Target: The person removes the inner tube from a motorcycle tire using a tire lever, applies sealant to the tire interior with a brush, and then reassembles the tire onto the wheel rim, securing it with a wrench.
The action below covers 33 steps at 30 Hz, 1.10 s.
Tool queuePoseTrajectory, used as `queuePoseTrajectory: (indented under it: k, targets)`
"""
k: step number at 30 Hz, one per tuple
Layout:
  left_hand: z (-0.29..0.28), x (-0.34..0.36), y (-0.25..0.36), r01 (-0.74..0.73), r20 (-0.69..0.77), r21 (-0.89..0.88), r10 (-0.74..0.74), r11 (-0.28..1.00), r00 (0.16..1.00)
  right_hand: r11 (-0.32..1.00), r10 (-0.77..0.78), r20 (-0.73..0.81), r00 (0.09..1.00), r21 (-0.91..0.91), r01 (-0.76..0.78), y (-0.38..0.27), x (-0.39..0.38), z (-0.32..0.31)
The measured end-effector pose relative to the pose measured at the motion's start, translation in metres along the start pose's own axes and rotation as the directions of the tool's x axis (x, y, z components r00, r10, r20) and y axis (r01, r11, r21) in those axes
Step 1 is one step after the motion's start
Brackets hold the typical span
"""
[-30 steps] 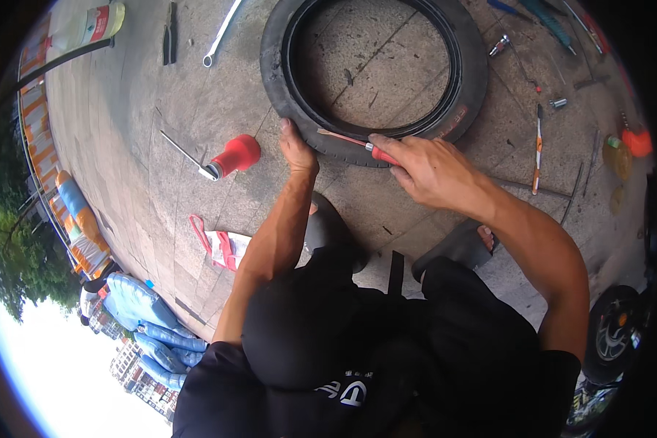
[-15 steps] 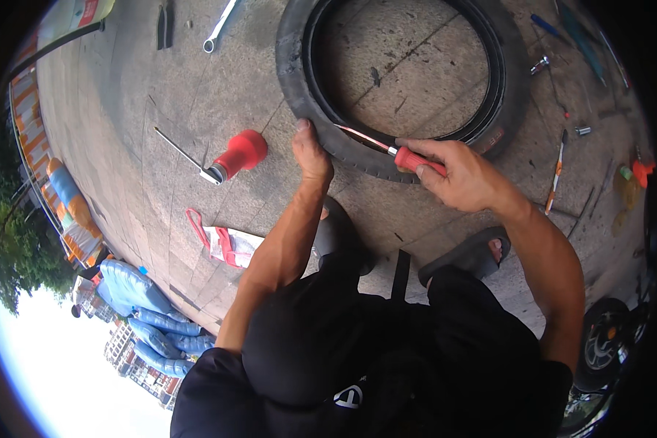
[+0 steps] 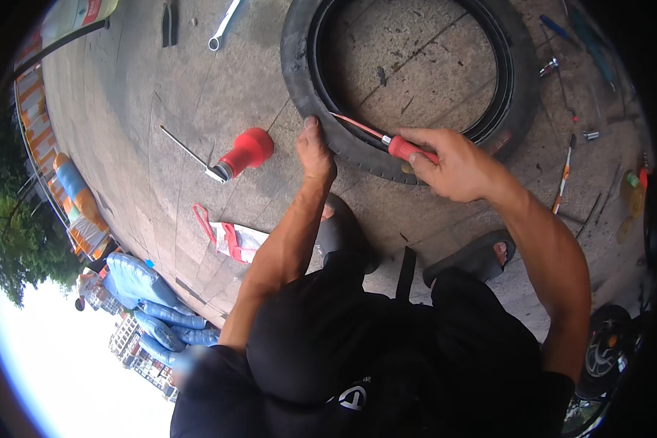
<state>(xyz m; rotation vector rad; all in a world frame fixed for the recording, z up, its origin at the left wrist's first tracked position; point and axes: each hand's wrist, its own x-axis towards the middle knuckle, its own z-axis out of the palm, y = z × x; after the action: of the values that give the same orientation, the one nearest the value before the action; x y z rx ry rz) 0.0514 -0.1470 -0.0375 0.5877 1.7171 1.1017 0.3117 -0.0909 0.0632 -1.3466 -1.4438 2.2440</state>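
A black tyre (image 3: 297, 69) lies flat on the paving in front of me. My left hand (image 3: 316, 152) grips its near left edge, thumb on top and fingers curled against the tread. In my right hand (image 3: 460, 166) is a screwdriver (image 3: 409, 149) with a red handle, held over the tyre's near side. Its shaft points left along the near sidewall, and the tip is at the inner rim close to my left thumb. I cannot tell whether the tip is tucked under the tyre's lip.
To the left lie a red flared cylinder (image 3: 250, 150), a bent metal rod (image 3: 190, 153), a red-and-white pouch (image 3: 237, 241), pliers (image 3: 169, 26) and a spanner (image 3: 224, 26). On the right are a blue-handled tool (image 3: 559, 31), a bolt (image 3: 590, 136) and an orange rod (image 3: 563, 179). A vehicle wheel (image 3: 606, 342) stands lower right.
The screwdriver has slid slightly left along the tyre with my right hand, its tip nearer my left thumb. My left hand keeps its hold; the whole view has shifted a little.
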Motion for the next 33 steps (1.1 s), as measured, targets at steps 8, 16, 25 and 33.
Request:
queuePoseTrajectory:
  k: [8,16,25,33]
  targets:
    - [0.003,0.002,0.002,0.041,0.020,-0.077,-0.039,0.996,0.999,0.997,0.040,0.055,0.998,0.063,-0.043,-0.005,0.004,-0.002]
    - [-0.003,0.001,0.001,0.025,0.023,0.000,-0.025,1.000,0.999,0.992,0.076,0.077,0.994,0.090,-0.083,-0.010,0.002,-0.003]
    - [-0.005,0.003,-0.002,0.032,0.043,0.007,-0.032,0.999,0.999,0.983,0.165,0.105,0.981,0.067,-0.173,-0.013,-0.004,-0.008]
    - [-0.006,0.004,-0.001,0.036,0.025,0.068,-0.038,0.997,0.999,0.999,0.016,0.023,1.000,0.048,-0.017,0.004,0.000,0.011]
